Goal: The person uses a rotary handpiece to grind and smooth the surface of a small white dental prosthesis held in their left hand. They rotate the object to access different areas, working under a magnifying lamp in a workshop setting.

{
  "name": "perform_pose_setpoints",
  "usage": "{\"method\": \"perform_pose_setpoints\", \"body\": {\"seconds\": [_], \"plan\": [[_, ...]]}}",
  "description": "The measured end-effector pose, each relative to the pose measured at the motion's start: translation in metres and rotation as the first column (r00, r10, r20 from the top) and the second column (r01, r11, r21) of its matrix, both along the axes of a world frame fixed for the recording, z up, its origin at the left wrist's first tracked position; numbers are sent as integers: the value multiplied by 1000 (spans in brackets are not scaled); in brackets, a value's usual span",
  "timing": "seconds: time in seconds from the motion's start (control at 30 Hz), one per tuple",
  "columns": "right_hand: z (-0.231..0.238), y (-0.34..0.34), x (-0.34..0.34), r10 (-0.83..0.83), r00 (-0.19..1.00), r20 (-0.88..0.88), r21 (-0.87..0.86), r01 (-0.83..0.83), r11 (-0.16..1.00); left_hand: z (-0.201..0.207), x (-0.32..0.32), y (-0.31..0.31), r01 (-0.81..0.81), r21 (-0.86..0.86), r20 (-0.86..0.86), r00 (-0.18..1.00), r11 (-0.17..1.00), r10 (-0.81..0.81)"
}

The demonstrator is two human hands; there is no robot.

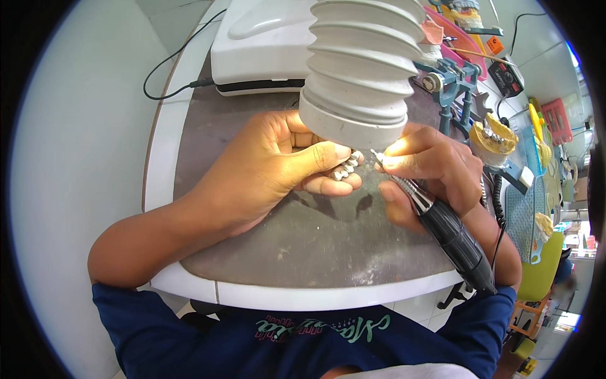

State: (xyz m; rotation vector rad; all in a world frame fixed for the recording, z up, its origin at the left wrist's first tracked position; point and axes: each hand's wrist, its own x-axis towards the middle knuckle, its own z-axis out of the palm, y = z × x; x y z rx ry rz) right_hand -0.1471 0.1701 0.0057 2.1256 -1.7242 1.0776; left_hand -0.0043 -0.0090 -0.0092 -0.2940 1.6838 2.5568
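Note:
My left hand [287, 158] is closed on a small silvery metal dental bridge [345, 168], pinched between thumb and fingers. Its tooth-shaped units face to the right. In my right hand [432, 164] is a rotary handpiece [449, 228] with a black body and a shiny metal nose, gripped like a pen. The handpiece's thin bur [377, 155] points toward the bridge, with a small gap between them. Right above both hands hangs the mouth of a white ribbed suction hose [360, 76]. Part of my left fingers is hidden behind the bridge and thumb.
A white machine [265, 44] stands at the back left, a black cable running from it. To the right are a blue-grey articulator [454, 85], a yellow dental cast [495, 136] with metal teeth, and a light blue basket [525, 211]. Pale dust [366, 271] marks the grey bench mat.

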Motion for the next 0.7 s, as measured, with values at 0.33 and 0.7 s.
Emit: {"method": "perform_pose_setpoints", "body": {"seconds": [0.33, 0.7], "plan": [[-7, 1, 1, -3, 992, 124, 94, -9, 996, 2, -2, -13, 69, -10, 77, 995, 998, -68], [-13, -8, 2, 82, 980, 181, -23, -79, 997, 5, -2, -16, 99, 46, 88, 991, 994, -103]]}}
